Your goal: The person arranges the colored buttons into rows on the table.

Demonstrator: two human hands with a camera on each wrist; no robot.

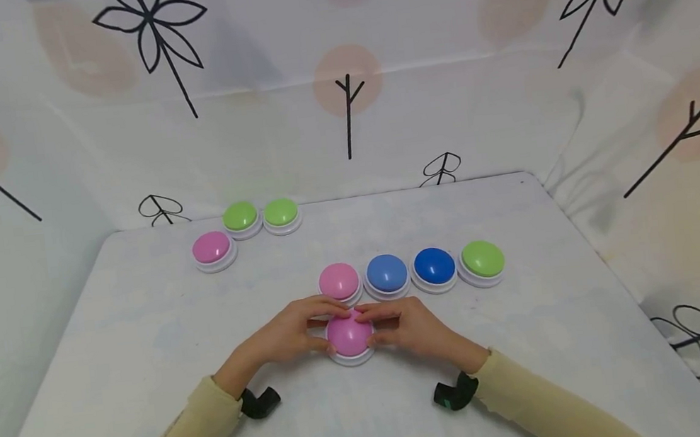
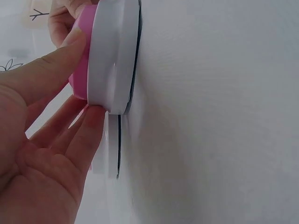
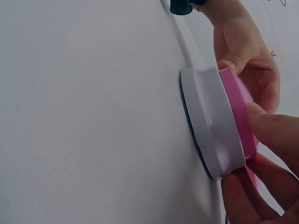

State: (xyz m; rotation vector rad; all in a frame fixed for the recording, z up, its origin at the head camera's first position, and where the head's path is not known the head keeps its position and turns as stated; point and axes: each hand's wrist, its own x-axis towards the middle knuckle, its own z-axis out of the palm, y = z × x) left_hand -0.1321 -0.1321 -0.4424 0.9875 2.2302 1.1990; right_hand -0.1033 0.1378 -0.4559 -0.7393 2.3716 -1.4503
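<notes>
Between both hands sits a pink dome push button [image 1: 349, 335] with a white round base. My left hand [image 1: 291, 331] holds it from the left side, thumb near the front and fingers toward the back. From the right side my right hand [image 1: 411, 329] grips the same button in a mirrored way. In the left wrist view, the left thumb [image 2: 70, 46] lies on the pink dome and the fingers are at the white base [image 2: 112, 56]. Just behind the held button stands another pink button [image 1: 339, 281], its lower part partly covered by the fingers.
To the right of that rear button, a light blue button [image 1: 386, 273], a dark blue button [image 1: 435, 266] and a green button [image 1: 483, 259] continue a row. Farther back left are a magenta button [image 1: 211, 248] and two green buttons, one left [image 1: 240, 216], one right [image 1: 281, 212]. A patterned cloth [image 1: 290, 139] rises behind the white table [image 1: 516, 215].
</notes>
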